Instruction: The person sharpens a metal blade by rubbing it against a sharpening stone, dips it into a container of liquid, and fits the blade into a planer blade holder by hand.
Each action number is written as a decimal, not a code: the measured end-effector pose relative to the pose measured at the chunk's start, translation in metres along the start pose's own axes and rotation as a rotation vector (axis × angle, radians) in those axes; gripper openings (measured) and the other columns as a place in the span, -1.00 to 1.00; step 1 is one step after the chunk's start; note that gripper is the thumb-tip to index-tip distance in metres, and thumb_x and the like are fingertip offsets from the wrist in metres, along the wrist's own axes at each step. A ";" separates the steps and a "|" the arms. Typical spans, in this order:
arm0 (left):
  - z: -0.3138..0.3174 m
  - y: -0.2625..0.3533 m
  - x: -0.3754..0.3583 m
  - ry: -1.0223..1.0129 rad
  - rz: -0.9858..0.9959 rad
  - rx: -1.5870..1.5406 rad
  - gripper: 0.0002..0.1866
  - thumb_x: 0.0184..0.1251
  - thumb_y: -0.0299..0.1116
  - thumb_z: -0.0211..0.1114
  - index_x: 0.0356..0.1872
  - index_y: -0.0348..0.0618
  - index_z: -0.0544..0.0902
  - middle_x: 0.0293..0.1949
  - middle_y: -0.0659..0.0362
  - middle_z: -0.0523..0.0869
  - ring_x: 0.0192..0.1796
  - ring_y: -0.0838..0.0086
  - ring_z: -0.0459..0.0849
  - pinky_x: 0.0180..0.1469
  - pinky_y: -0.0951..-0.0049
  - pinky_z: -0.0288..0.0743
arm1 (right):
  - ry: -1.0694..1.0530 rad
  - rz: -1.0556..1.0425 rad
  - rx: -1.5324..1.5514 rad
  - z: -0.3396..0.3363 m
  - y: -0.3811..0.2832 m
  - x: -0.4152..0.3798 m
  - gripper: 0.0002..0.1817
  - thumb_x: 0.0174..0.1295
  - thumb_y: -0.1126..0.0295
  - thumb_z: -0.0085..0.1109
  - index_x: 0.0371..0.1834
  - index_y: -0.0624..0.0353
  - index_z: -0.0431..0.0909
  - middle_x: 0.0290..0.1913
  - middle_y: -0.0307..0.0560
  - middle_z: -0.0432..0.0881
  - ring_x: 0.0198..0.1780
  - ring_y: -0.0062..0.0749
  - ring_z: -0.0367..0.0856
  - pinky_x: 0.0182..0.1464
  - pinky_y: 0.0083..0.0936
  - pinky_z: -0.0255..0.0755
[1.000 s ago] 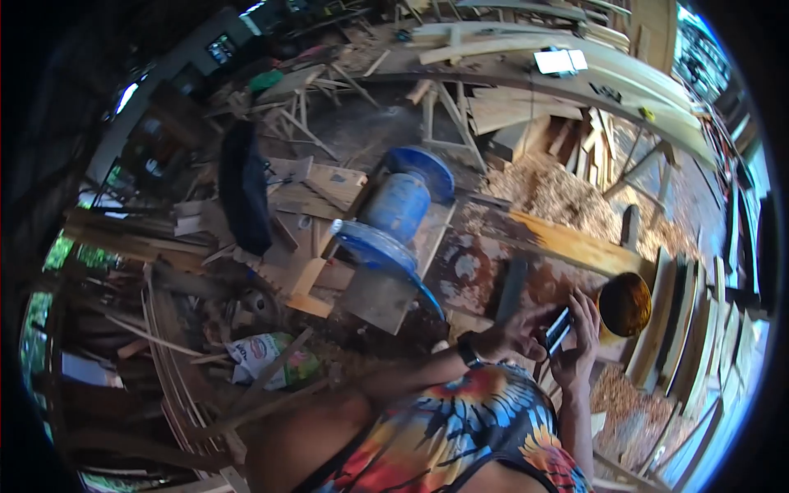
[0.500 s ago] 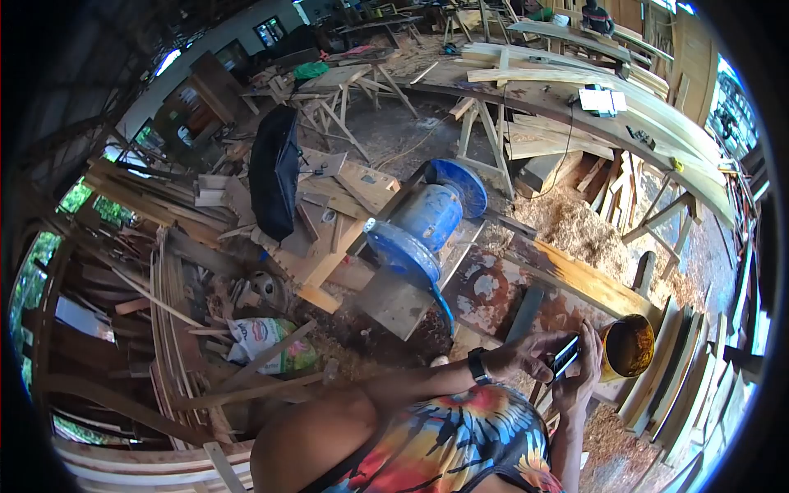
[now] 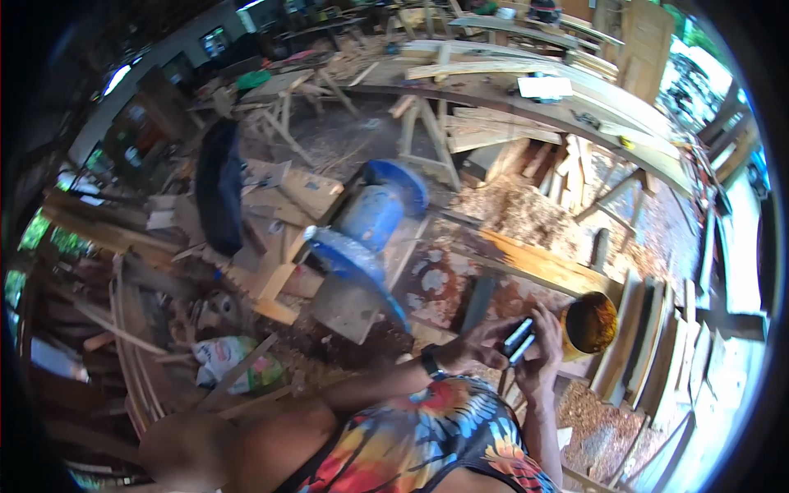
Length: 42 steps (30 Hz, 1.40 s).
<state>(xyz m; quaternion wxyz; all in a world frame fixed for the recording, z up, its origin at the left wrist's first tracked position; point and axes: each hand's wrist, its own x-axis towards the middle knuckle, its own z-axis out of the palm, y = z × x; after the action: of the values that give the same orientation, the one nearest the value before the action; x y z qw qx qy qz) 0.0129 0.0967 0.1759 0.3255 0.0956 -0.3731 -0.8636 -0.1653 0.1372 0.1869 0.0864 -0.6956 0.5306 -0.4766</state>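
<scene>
In front of my chest I hold a smartphone (image 3: 517, 341) with both hands. My left hand (image 3: 478, 347), with a dark band on its wrist, grips the phone's left side. My right hand (image 3: 542, 349) is wrapped along the other side, its fingers pointing up. The phone is tilted, and its screen content is too small and blurred to read. Just right of my right hand stands a yellow-stained open can (image 3: 589, 323), dark inside.
A blue drum-shaped machine (image 3: 370, 218) sits ahead on a stained workbench (image 3: 431, 283). Planks (image 3: 645, 341) stand to the right. A long table (image 3: 567, 111) carries boards and a white sheet (image 3: 544, 88). Wood scraps, a plastic sack (image 3: 226, 361) and sawdust (image 3: 518, 197) lie about.
The view has swung right, so the surroundings shift left in the picture and are blurred. Both hands still hold the smartphone in front of my chest.
</scene>
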 end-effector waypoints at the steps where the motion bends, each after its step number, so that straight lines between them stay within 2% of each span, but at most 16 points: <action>1: -0.001 -0.001 -0.001 -0.008 -0.002 0.014 0.15 0.00 -0.23 0.65 0.60 -0.29 0.13 0.39 0.13 0.47 0.33 0.46 0.50 0.35 0.43 0.40 | 0.010 -0.011 0.012 0.000 0.001 0.000 -0.26 -0.18 0.55 0.34 0.27 0.26 0.54 0.32 0.21 0.58 0.38 0.19 0.50 0.43 0.04 0.31; 2: -0.004 0.001 -0.001 -0.023 -0.007 0.032 0.15 0.01 -0.21 0.65 0.60 -0.30 0.14 0.38 0.11 0.48 0.31 0.45 0.52 0.34 0.44 0.42 | 0.013 -0.049 0.008 -0.001 0.003 0.002 -0.28 -0.16 0.56 0.33 0.26 0.28 0.54 0.32 0.21 0.58 0.37 0.21 0.50 0.43 0.05 0.31; 4: 0.007 0.013 0.001 -0.023 -0.002 0.106 0.15 0.01 -0.13 0.63 0.59 -0.32 0.16 0.39 0.06 0.49 0.38 0.41 0.51 0.40 0.37 0.38 | -0.014 -0.045 -0.010 -0.001 0.006 0.003 -0.28 -0.15 0.56 0.31 0.27 0.29 0.53 0.33 0.21 0.57 0.38 0.23 0.49 0.43 0.05 0.31; 7: -0.008 0.001 -0.002 0.021 -0.020 0.081 0.14 0.00 -0.13 0.63 0.58 -0.32 0.17 0.42 0.07 0.47 0.41 0.39 0.49 0.42 0.37 0.35 | -0.030 -0.025 -0.010 -0.002 0.005 0.004 -0.25 -0.14 0.54 0.34 0.30 0.27 0.51 0.35 0.22 0.55 0.38 0.25 0.47 0.41 0.02 0.33; 9: -0.005 0.002 -0.002 0.058 -0.005 0.104 0.13 -0.01 -0.14 0.64 0.57 -0.32 0.20 0.41 0.08 0.48 0.41 0.38 0.49 0.43 0.38 0.34 | -0.039 -0.021 -0.028 -0.005 0.002 0.003 -0.22 -0.14 0.58 0.32 0.34 0.22 0.50 0.38 0.16 0.54 0.40 0.19 0.47 0.43 -0.02 0.33; 17: -0.009 0.000 0.003 0.040 -0.015 0.082 0.17 -0.05 -0.05 0.67 0.56 -0.34 0.21 0.39 0.07 0.49 0.40 0.36 0.49 0.44 0.37 0.33 | -0.024 -0.031 -0.058 -0.003 0.006 0.001 -0.27 -0.10 0.58 0.32 0.32 0.18 0.51 0.39 0.16 0.53 0.38 0.22 0.48 0.39 -0.02 0.37; 25: -0.009 0.002 0.001 0.039 -0.033 0.090 0.16 -0.03 -0.03 0.66 0.55 -0.34 0.21 0.39 0.03 0.48 0.40 0.33 0.49 0.44 0.36 0.33 | 0.001 -0.049 -0.038 -0.002 0.004 0.000 -0.24 -0.14 0.56 0.38 0.32 0.19 0.51 0.39 0.15 0.52 0.36 0.22 0.48 0.36 -0.02 0.39; 28: -0.017 0.000 0.000 -0.014 -0.018 -0.011 0.01 0.11 -0.37 0.59 0.57 -0.29 0.20 0.40 0.11 0.47 0.40 0.38 0.48 0.43 0.34 0.36 | -0.008 -0.030 -0.021 -0.003 0.001 0.001 -0.22 -0.13 0.54 0.39 0.34 0.21 0.50 0.39 0.14 0.52 0.36 0.20 0.48 0.36 -0.03 0.38; 31: -0.017 -0.001 0.000 -0.003 -0.003 -0.005 -0.01 0.12 -0.41 0.57 0.57 -0.29 0.21 0.40 0.11 0.48 0.40 0.38 0.49 0.42 0.33 0.38 | -0.024 -0.043 -0.002 -0.008 -0.008 0.003 -0.21 -0.11 0.50 0.42 0.35 0.21 0.48 0.39 0.12 0.52 0.37 0.17 0.47 0.38 -0.04 0.36; 34: -0.006 0.001 -0.002 0.101 0.021 0.061 0.07 0.02 -0.14 0.65 0.53 -0.32 0.27 0.32 0.09 0.54 0.38 0.36 0.50 0.41 0.35 0.35 | -0.060 -0.071 -0.029 -0.012 -0.018 0.005 -0.22 -0.09 0.47 0.43 0.35 0.20 0.49 0.39 0.10 0.52 0.38 0.13 0.46 0.39 -0.04 0.34; 38: -0.010 -0.004 -0.004 0.098 0.006 0.061 0.03 0.01 -0.12 0.66 0.49 -0.32 0.31 0.27 0.12 0.58 0.33 0.38 0.53 0.36 0.36 0.38 | -0.093 -0.086 -0.046 -0.010 -0.020 0.002 -0.19 -0.17 0.53 0.36 0.36 0.16 0.50 0.40 0.10 0.52 0.41 0.15 0.43 0.43 -0.01 0.31; 42: -0.009 -0.003 -0.005 0.097 0.007 0.083 0.04 0.00 -0.10 0.66 0.48 -0.33 0.32 0.26 0.13 0.58 0.30 0.40 0.55 0.34 0.36 0.40 | -0.089 -0.074 -0.024 -0.009 -0.020 0.001 -0.20 -0.16 0.54 0.37 0.35 0.13 0.52 0.41 0.08 0.51 0.42 0.14 0.42 0.43 -0.02 0.32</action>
<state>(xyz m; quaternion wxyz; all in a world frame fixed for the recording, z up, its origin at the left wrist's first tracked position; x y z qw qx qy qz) 0.0190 0.0958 0.1672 0.3419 0.1497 -0.3928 -0.8405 -0.1590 0.1480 0.2046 0.0838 -0.7363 0.5058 -0.4415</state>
